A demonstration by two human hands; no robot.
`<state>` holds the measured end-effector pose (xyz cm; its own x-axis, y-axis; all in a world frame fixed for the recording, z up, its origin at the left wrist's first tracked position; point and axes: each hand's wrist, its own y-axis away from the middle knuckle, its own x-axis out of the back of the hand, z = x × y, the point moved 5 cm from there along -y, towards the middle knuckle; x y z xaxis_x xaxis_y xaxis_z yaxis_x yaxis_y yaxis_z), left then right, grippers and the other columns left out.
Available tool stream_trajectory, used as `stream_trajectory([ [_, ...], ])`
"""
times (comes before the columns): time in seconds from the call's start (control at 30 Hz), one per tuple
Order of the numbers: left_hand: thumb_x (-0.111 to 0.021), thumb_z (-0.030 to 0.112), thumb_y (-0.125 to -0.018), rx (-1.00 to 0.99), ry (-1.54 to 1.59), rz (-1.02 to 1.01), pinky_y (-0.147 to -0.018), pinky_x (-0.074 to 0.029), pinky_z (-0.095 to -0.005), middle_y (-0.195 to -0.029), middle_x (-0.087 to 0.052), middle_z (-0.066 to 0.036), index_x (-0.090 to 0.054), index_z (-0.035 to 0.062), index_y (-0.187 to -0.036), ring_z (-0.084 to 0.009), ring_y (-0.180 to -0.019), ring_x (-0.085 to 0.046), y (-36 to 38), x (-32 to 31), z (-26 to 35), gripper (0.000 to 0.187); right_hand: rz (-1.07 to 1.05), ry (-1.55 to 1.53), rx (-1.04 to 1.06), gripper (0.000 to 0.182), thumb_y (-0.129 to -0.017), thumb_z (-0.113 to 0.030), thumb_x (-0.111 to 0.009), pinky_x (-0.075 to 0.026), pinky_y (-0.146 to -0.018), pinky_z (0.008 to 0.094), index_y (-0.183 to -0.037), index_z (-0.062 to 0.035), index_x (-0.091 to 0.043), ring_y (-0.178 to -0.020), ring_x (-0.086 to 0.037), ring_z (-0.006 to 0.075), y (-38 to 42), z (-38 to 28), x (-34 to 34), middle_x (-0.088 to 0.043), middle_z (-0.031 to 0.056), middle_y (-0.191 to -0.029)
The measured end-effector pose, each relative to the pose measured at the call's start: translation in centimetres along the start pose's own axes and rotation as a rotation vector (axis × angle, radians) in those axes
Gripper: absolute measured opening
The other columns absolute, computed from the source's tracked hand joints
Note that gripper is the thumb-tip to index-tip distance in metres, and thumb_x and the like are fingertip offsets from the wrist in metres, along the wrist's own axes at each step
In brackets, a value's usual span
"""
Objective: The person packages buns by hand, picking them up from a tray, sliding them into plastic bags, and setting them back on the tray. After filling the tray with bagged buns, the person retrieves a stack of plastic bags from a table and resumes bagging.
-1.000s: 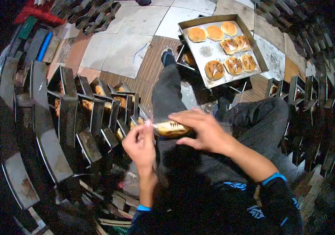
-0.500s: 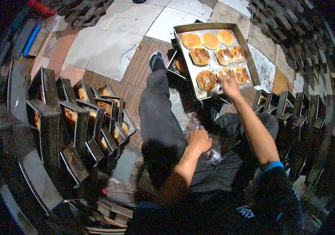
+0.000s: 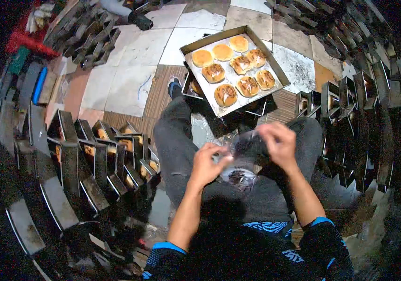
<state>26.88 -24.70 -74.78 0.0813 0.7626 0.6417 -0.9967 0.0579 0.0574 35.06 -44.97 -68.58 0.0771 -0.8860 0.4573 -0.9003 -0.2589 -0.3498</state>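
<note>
Over my lap, a clear plastic bag (image 3: 248, 144) is stretched between both hands. My left hand (image 3: 207, 164) is closed, its thumb and fingers pinching the bag's left edge. My right hand (image 3: 280, 144), blurred by motion, grips the other side of the bag. Several more clear printed bags (image 3: 240, 178) lie on my lap just below. Beyond my hands, a square metal tray (image 3: 279, 74) lined with white paper holds buns in rows. The far row has plain golden buns (image 3: 222, 52). Nearer ones, such as the front bun (image 3: 225, 95), look wrapped in clear printed plastic.
Stacks of dark metal trays with buns (image 3: 88, 150) stand on my left, and more stacked trays (image 3: 338, 107) on my right. Under the bun tray is another dark tray (image 3: 193, 86). Tiled floor (image 3: 137, 51) stretches ahead. A person's foot (image 3: 140, 21) shows at the top.
My right hand has come back from a front bun on the tray to above my lap. My left hand has lifted, and a bag now spans both hands. Another person's foot has moved into view.
</note>
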Motion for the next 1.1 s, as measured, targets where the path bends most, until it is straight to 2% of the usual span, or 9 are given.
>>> stream_trajectory([
  [0.13,-0.066,0.012,-0.089,0.405,1.397,0.458,-0.07,-0.052,-0.0266,-0.092,-0.065,-0.004,-0.064,0.001,-0.099,-0.0112,-0.076,-0.061,-1.2,3.1,-2.1,0.015,0.053,-0.31,-0.29,0.01,-0.083,-0.005,-0.067,-0.049,-0.068,0.0264,-0.09,0.0002,-0.072,-0.071,-0.062,0.015,-2.0,-0.9,-0.7,-0.07,0.0089,-0.081],
  [0.33,-0.066,0.014,-0.089,0.55,0.885,0.94,-0.055,-0.041,-0.0195,-0.083,-0.06,-0.001,-0.061,0.0034,-0.089,-0.006,-0.064,-0.051,-0.1,8.6,-8.6,0.012,-0.219,-0.183,-0.006,0.008,-0.085,-0.004,-0.065,-0.05,-0.068,0.0307,-0.086,0.0018,-0.069,-0.073,-0.064,0.0213,-9.1,-1.3,-7.5,-0.068,0.0119,-0.08],
  [0.47,-0.063,0.007,-0.088,0.527,1.126,0.953,-0.05,-0.038,-0.0224,-0.066,-0.053,-0.003,-0.055,-0.0006,-0.086,-0.0085,-0.055,-0.048,1.6,8.4,-14.2,0.012,-0.327,0.438,-0.03,0.044,-0.092,-0.042,-0.052,-0.047,-0.086,0.0454,-0.1,-0.002,-0.067,-0.095,-0.062,0.0361,-18.3,19.1,-14.3,-0.064,0.0241,-0.104],
  [0.53,-0.062,0.018,-0.088,0.369,0.711,0.868,-0.05,-0.041,-0.0255,-0.065,-0.054,-0.004,-0.057,-0.0017,-0.078,-0.0127,-0.056,-0.051,2.1,8.5,-16.0,0.022,-0.516,0.782,-0.237,0.046,-0.091,-0.037,-0.048,-0.044,-0.095,0.0475,-0.117,0.0006,-0.057,-0.111,-0.053,0.0444,-25.5,26.5,-15.3,-0.051,0.0328,-0.123],
  [0.7,-0.065,0.019,-0.086,0.203,0.422,0.711,-0.052,-0.049,-0.034,-0.074,-0.058,-0.012,-0.062,-0.0054,-0.079,-0.0189,-0.06,-0.054,-1.2,10.3,-12.0,0.025,-0.333,0.76,0.117,0.046,-0.095,-0.038,-0.043,-0.045,-0.092,0.0469,-0.118,-0.0009,-0.058,-0.109,-0.054,0.0426,-39.5,46.8,-16.6,-0.056,0.0287,-0.119],
  [0.83,-0.063,0.012,-0.084,0.277,1.231,0.894,-0.052,-0.051,-0.0358,-0.077,-0.059,-0.013,-0.063,-0.005,-0.08,-0.0214,-0.059,-0.055,-0.9,8.9,-12.7,0.018,-0.677,0.967,-0.347,0.044,-0.096,-0.039,-0.04,-0.045,-0.087,0.0467,-0.107,-0.0023,-0.062,-0.103,-0.055,0.044,-41.8,43.5,-17.2,-0.059,0.0304,-0.107],
  [0.9,-0.058,0.013,-0.087,0.236,0.936,0.837,-0.053,-0.051,-0.0354,-0.075,-0.06,-0.011,-0.063,-0.0049,-0.081,-0.021,-0.058,-0.054,-0.9,9.1,-12.3,0.019,-0.598,0.959,0.174,0.048,-0.094,-0.044,-0.043,-0.049,-0.078,0.0492,-0.1,-0.0001,-0.062,-0.092,-0.059,0.0459,-40.9,41.4,-16.4,-0.061,0.0307,-0.094],
  [1.0,-0.057,0.013,-0.088,0.7,0.71,0.963,-0.053,-0.049,-0.0311,-0.073,-0.059,-0.009,-0.062,-0.0039,-0.083,-0.0182,-0.055,-0.051,-1.2,8.8,-11.2,0.018,-0.338,0.575,-0.061,0.043,-0.097,-0.039,-0.038,-0.048,-0.08,0.0467,-0.104,-0.0009,-0.057,-0.094,-0.061,0.0403,-37.1,37.2,-10.4,-0.062,0.0266,-0.099],
  [1.1,-0.059,0.008,-0.087,0.447,0.899,1.018,-0.05,-0.045,-0.0273,-0.073,-0.057,-0.006,-0.061,-0.0032,-0.086,-0.0148,-0.054,-0.051,-1.2,9.0,-12.3,0.011,0.015,-0.33,-0.547,0.039,-0.098,-0.032,-0.039,-0.049,-0.087,0.0436,-0.116,-0.0009,-0.054,-0.102,-0.062,0.0287,-31.1,32.7,-5.1,-0.064,0.0168,-0.107],
])
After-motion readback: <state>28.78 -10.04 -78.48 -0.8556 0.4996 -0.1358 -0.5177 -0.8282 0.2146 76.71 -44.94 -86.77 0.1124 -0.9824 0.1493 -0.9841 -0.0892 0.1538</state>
